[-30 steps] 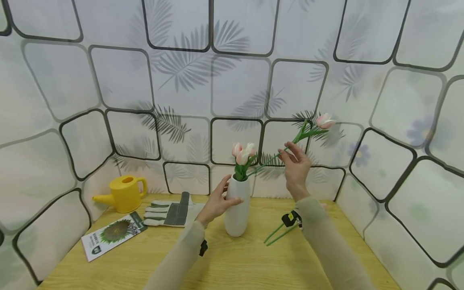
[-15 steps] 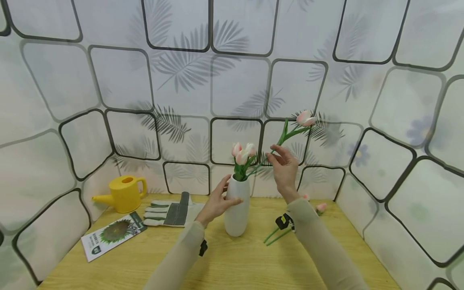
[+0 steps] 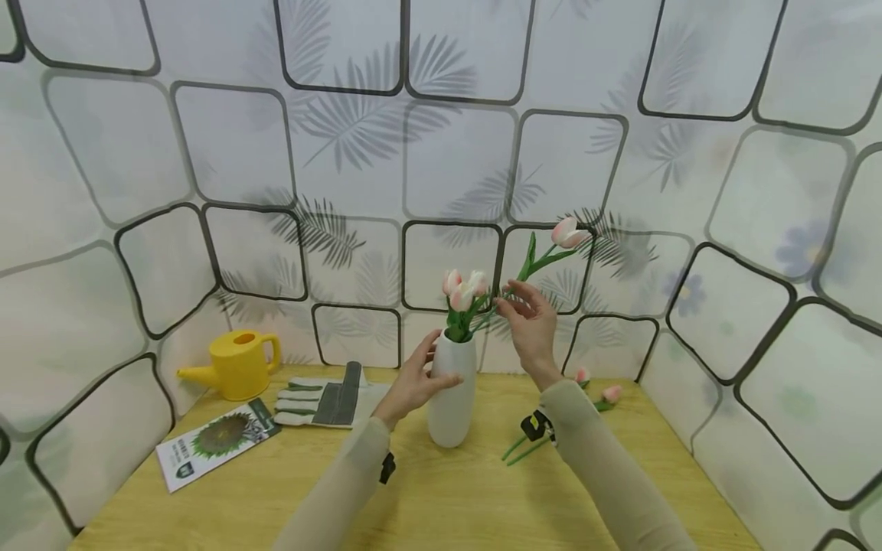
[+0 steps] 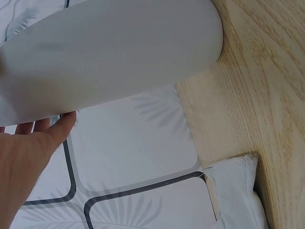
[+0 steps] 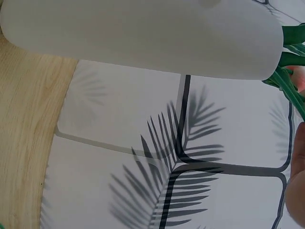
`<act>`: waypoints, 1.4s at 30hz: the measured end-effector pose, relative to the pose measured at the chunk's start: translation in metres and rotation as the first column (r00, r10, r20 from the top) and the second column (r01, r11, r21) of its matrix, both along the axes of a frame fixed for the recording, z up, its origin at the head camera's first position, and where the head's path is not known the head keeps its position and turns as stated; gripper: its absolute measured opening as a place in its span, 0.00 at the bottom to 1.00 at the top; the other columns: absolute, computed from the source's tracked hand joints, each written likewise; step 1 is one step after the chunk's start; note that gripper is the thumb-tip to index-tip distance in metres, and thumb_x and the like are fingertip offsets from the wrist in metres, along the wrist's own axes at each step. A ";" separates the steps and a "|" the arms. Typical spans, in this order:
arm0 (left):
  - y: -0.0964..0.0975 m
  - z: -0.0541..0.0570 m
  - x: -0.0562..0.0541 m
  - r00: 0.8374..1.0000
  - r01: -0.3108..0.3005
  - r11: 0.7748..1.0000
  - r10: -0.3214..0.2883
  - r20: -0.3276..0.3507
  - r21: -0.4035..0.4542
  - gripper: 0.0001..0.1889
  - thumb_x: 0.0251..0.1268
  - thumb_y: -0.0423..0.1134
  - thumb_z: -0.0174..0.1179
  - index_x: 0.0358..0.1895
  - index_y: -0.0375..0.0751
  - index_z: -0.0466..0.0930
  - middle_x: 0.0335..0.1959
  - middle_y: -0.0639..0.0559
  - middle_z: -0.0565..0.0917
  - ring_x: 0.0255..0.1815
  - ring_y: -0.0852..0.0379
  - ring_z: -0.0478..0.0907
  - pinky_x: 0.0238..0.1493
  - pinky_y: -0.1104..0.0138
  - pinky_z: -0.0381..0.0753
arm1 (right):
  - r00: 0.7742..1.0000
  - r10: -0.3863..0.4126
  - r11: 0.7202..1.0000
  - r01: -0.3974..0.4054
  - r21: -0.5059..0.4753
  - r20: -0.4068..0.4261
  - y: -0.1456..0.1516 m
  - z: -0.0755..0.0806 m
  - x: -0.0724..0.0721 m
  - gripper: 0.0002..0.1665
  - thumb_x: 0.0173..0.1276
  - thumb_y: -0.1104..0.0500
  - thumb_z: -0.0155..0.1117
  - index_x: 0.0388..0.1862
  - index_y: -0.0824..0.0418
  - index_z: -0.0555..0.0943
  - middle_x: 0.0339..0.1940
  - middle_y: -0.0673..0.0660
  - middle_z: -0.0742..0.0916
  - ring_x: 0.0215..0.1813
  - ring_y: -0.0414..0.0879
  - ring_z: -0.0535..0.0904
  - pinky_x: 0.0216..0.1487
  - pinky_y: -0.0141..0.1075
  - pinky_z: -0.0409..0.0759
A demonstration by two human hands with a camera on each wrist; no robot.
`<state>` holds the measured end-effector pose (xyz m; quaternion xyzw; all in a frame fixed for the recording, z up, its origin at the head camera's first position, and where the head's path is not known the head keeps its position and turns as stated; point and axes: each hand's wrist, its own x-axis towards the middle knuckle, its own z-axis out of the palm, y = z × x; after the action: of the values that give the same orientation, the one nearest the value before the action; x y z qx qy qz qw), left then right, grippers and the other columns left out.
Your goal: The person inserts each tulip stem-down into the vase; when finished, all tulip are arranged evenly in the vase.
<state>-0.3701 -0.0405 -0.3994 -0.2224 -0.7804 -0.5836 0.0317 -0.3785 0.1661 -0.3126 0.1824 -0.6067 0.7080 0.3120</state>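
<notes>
A tall white vase (image 3: 451,398) stands upright on the wooden table, with several pink-and-white tulips (image 3: 462,294) gathered in its mouth. My left hand (image 3: 413,383) grips the vase around its upper left side, thumb across the front. Right of the rim, my right hand (image 3: 532,325) pinches the green stem of another tulip (image 3: 568,233), whose bloom leans up and to the right. That stem slants down toward the vase mouth. In the right wrist view, green leaves (image 5: 288,88) stick out past the rim of the vase (image 5: 143,36), near my fingertips (image 5: 299,143).
Two more tulips (image 3: 610,395) lie on the table (image 3: 475,505) at the right, partly hidden by my right forearm. On the left are a yellow watering can (image 3: 240,367), a grey-and-white work glove (image 3: 331,402) and a sunflower seed packet (image 3: 217,444). A patterned wall (image 3: 358,168) stands close behind.
My right hand has moved left and slightly down with the tulip, bringing its stem further toward the vase mouth. The left hand keeps its hold on the vase.
</notes>
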 end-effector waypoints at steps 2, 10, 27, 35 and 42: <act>0.000 0.001 0.000 1.000 -0.004 1.000 0.004 0.002 -0.005 0.50 0.57 0.48 0.72 0.79 0.58 0.49 0.72 0.42 0.64 0.72 0.42 0.65 0.65 0.44 0.72 | 1.000 0.002 1.000 -0.002 0.007 0.014 -0.002 -0.002 0.000 0.22 0.61 0.77 0.65 0.56 0.70 0.80 0.51 0.72 0.80 0.39 0.40 0.86 0.42 0.34 0.86; 0.001 0.002 -0.002 1.000 -0.016 1.000 0.016 -0.008 -0.015 0.49 0.57 0.46 0.72 0.78 0.57 0.50 0.71 0.42 0.65 0.71 0.42 0.66 0.65 0.45 0.72 | 0.999 0.035 0.997 -0.035 0.064 0.010 -0.008 -0.011 -0.001 0.22 0.61 0.75 0.67 0.56 0.72 0.80 0.51 0.72 0.82 0.38 0.35 0.85 0.41 0.33 0.86; 0.001 0.002 -0.003 1.000 -0.001 1.000 0.001 -0.011 -0.005 0.49 0.58 0.47 0.72 0.79 0.56 0.49 0.72 0.41 0.65 0.71 0.41 0.65 0.64 0.44 0.72 | 0.998 0.050 0.977 -0.059 0.205 0.049 -0.018 -0.032 -0.003 0.14 0.68 0.70 0.62 0.52 0.73 0.82 0.49 0.72 0.85 0.45 0.49 0.86 0.45 0.37 0.86; 0.003 0.004 -0.005 1.000 0.006 1.000 -0.006 0.002 0.005 0.49 0.58 0.47 0.71 0.79 0.57 0.49 0.72 0.42 0.64 0.71 0.41 0.64 0.66 0.44 0.71 | 0.995 0.047 0.972 -0.065 0.227 0.084 -0.022 -0.019 0.014 0.13 0.70 0.71 0.59 0.50 0.77 0.81 0.50 0.75 0.84 0.48 0.62 0.85 0.48 0.49 0.84; 0.001 0.000 -0.006 1.000 -0.002 1.000 0.002 0.009 0.001 0.50 0.56 0.50 0.72 0.78 0.59 0.49 0.72 0.42 0.64 0.72 0.41 0.64 0.65 0.44 0.71 | 0.992 0.044 0.984 -0.063 0.169 0.114 -0.024 -0.014 0.020 0.13 0.71 0.69 0.60 0.51 0.75 0.82 0.50 0.74 0.84 0.50 0.60 0.84 0.46 0.49 0.85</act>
<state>-0.3762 -0.0398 -0.3992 -0.2187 -0.7803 -0.5852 0.0289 -0.3583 0.1418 -0.3263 0.1858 -0.6766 0.6702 0.2421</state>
